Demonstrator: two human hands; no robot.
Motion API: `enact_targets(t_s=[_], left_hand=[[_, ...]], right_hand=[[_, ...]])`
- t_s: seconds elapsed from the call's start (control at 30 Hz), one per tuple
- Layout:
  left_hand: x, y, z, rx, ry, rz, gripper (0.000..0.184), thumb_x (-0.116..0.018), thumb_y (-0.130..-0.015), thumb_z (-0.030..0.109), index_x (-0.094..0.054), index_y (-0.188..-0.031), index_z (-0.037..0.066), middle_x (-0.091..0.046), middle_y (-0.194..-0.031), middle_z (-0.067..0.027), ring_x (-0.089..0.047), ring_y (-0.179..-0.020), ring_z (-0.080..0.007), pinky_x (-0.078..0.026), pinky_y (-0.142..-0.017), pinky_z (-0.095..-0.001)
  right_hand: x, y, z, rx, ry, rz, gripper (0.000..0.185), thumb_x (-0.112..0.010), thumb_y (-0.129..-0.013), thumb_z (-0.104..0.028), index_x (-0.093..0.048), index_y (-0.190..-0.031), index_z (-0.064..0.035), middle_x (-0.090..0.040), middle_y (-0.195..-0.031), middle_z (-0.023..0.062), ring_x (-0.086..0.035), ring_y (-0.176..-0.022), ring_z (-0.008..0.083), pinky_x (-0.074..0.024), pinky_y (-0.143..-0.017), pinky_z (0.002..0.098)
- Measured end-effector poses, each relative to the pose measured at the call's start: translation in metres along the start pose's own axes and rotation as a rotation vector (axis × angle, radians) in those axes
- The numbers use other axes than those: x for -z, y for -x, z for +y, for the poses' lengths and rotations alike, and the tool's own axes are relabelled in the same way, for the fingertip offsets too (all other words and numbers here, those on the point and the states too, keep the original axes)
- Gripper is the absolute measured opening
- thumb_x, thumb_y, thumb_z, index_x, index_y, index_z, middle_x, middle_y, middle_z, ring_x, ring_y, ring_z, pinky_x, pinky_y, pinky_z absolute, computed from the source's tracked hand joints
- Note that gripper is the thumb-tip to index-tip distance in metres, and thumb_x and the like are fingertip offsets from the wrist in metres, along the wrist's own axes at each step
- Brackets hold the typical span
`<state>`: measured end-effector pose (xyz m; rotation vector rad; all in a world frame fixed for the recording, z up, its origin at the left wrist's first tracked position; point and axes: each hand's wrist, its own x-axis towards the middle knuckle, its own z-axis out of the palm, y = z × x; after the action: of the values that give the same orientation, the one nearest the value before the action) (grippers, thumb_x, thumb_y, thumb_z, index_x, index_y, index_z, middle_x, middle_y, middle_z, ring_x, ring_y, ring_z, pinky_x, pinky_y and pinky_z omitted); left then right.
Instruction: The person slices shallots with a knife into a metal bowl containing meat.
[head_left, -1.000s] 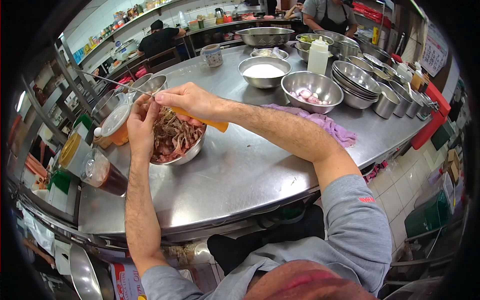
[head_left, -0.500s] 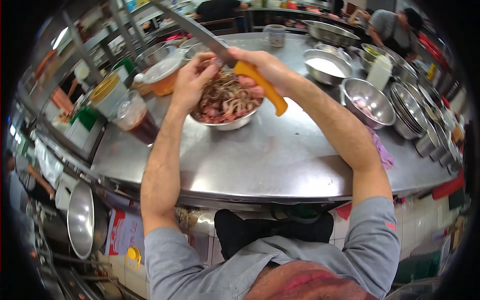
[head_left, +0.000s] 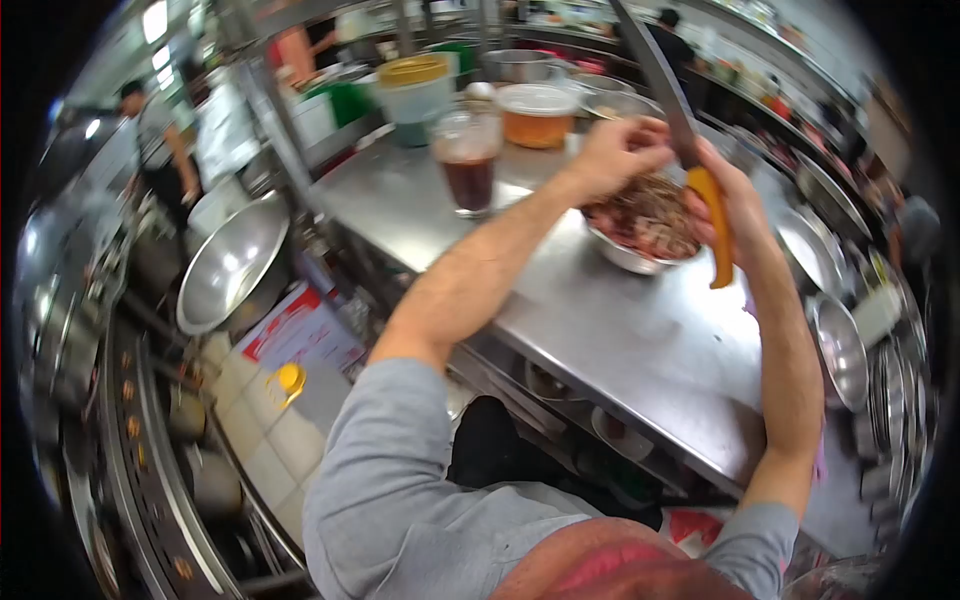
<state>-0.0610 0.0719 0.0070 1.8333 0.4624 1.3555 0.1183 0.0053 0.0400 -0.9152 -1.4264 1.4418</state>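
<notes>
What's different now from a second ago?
The view has swung toward the person's left, so the metal bowl appears further right. The knife, first pointing left in the picture with its blade nearly edge-on, now points up the picture, flat side showing. The right hand still grips it; the left hand stays by the bowl.

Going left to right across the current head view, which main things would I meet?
Large steel bowl → tub with a yellow lid → cup of dark liquid → tub of orange liquid → bowl of meat → right hand gripping the knife's yellow handle → smaller steel bowl.
</notes>
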Motion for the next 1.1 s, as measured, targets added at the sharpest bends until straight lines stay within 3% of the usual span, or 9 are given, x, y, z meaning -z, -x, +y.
enact_targets(t_s=[0.1, 0.2, 0.33, 0.53, 0.63, 0.83, 0.97, 1.1], left_hand=[[-0.001, -0.005, -0.01, -0.02, 0.186, 0.047, 0.035, -0.069, -0.079, 0.008, -0.054, -0.108, -0.002, -0.061, -0.092, -0.0048, -0.058, -0.082, -0.0107, -0.05, -0.072, -0.0247], [0.003, -0.005, -0.01, -0.032, -0.044, 0.033, 0.033, -0.069, -0.08, 0.01, -0.051, -0.105, -0.002, -0.061, -0.089, -0.0063, -0.059, -0.084, -0.0119, -0.05, -0.076, -0.0255], [0.009, -0.002, 0.0, -0.031, -0.11, -0.03, 0.035, -0.071, -0.079, 0.013, -0.053, -0.105, -0.002, -0.062, -0.089, -0.0061, -0.06, -0.084, -0.0126, -0.049, -0.077, -0.0262], [0.013, -0.006, -0.006, -0.005, -0.012, -0.089, 0.039, -0.071, -0.078, 0.01, -0.051, -0.11, -0.001, -0.06, -0.098, -0.0086, -0.059, -0.091, -0.0146, -0.048, -0.085, -0.0279], [0.012, -0.004, -0.004, 0.019, 0.029, -0.146, 0.042, -0.069, -0.079, 0.01, -0.051, -0.115, -0.002, -0.06, -0.101, -0.0092, -0.058, -0.094, -0.0134, -0.048, -0.085, -0.027], [0.014, -0.005, -0.006, 0.09, 0.22, -0.191, 0.042, -0.064, -0.082, 0.005, -0.047, -0.12, 0.001, -0.058, -0.106, -0.0085, -0.056, -0.097, -0.0126, -0.048, -0.086, -0.0262], [0.018, -0.007, -0.009, 0.061, 0.252, -0.15, 0.041, -0.064, -0.082, 0.001, -0.046, -0.119, -0.001, -0.057, -0.112, -0.0118, -0.058, -0.101, -0.0168, -0.048, -0.09, -0.0296], [0.014, -0.006, -0.009, 0.088, 0.326, -0.107, 0.041, -0.068, -0.078, 0.002, -0.048, -0.113, -0.001, -0.056, -0.103, -0.0073, -0.057, -0.096, -0.0131, -0.048, -0.086, -0.0262]], right_hand=[[-0.002, -0.002, 0.002, 0.03, 0.083, -0.01, 0.04, -0.049, -0.089, -0.051, -0.048, -0.082, -0.0109, -0.041, -0.05, -0.0019, -0.037, -0.034, 0.0074, -0.0296, -0.032, 0.0201], [-0.006, -0.001, 0.001, 0.047, 0.13, 0.06, 0.041, -0.048, -0.089, -0.051, -0.048, -0.08, -0.0105, -0.042, -0.05, -0.0016, -0.038, -0.033, 0.0074, -0.0296, -0.032, 0.0203], [-0.009, -0.001, -0.001, 0.051, 0.157, 0.094, 0.042, -0.048, -0.089, -0.051, -0.048, -0.077, -0.0103, -0.042, -0.049, -0.0016, -0.038, -0.033, 0.007, -0.0291, -0.032, 0.02], [0.002, -0.005, 0.005, 0.07, 0.128, 0.114, 0.041, -0.052, -0.086, -0.052, -0.049, -0.078, -0.012, -0.045, -0.053, -0.0022, -0.04, -0.036, 0.0065, -0.0297, -0.032, 0.0204], [0.012, -0.003, 0.001, 0.056, 0.166, 0.124, 0.042, -0.048, -0.09, -0.05, -0.057, -0.106, -0.0122, -0.043, -0.055, -0.0025, -0.04, -0.04, 0.0065, -0.0304, -0.035, 0.0203], [0.021, -0.002, -0.002, 0.069, 0.275, 0.243, 0.046, -0.042, -0.091, -0.052, -0.058, -0.102, -0.0101, -0.042, -0.055, -0.0025, -0.04, -0.04, 0.0055, -0.0316, -0.035, 0.021], [0.016, -0.002, -0.002, -0.035, 0.364, 0.166, 0.05, -0.038, -0.092, -0.055, -0.053, -0.097, -0.0076, -0.04, -0.054, -0.0037, -0.039, -0.039, 0.0032, -0.0319, -0.034, 0.0181], [0.01, 0.0, -0.001, -0.033, 0.427, 0.185, 0.048, -0.04, -0.092, -0.053, -0.047, -0.098, -0.0063, -0.04, -0.055, -0.0033, -0.039, -0.04, 0.0023, -0.0335, -0.036, 0.0167]])
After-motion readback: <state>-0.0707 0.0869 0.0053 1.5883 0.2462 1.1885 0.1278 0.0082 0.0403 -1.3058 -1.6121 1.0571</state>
